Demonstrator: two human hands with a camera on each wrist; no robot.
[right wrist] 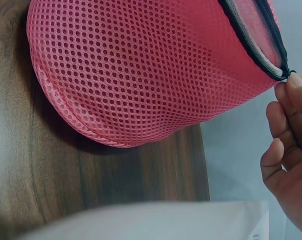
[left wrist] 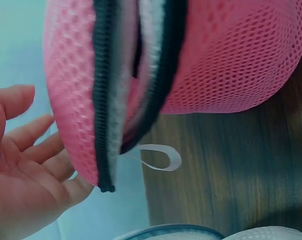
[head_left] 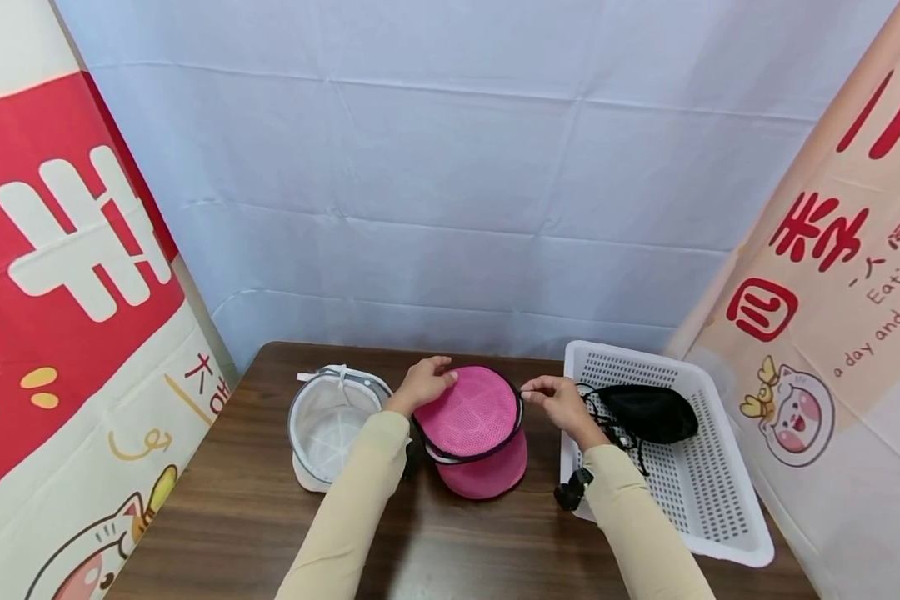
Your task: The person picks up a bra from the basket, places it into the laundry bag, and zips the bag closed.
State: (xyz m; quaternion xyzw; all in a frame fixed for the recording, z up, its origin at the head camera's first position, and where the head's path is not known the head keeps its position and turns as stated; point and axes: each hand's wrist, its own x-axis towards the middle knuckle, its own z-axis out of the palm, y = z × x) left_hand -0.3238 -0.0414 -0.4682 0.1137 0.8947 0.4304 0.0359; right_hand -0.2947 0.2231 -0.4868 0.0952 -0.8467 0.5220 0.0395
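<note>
A round pink mesh laundry bag (head_left: 483, 477) stands on the table in front of me, its lid partly raised along a black zipper (left wrist: 103, 100). My left hand (head_left: 423, 385) touches the lid's left side, its fingers extended behind the mesh in the left wrist view. At the right side of the rim, my right hand (head_left: 562, 407) pinches the zipper pull (right wrist: 290, 73) between thumb and forefinger. The right wrist view shows its other fingers loosely bent. A gap shows between the two zipper edges in the left wrist view.
A white mesh laundry bag (head_left: 333, 437) with its top open stands left of the pink one, partly behind my left sleeve. To the right, a white perforated basket (head_left: 742, 533) contains a black item (head_left: 648, 412) with cords. A pale cloth hangs behind the brown table (head_left: 217, 500).
</note>
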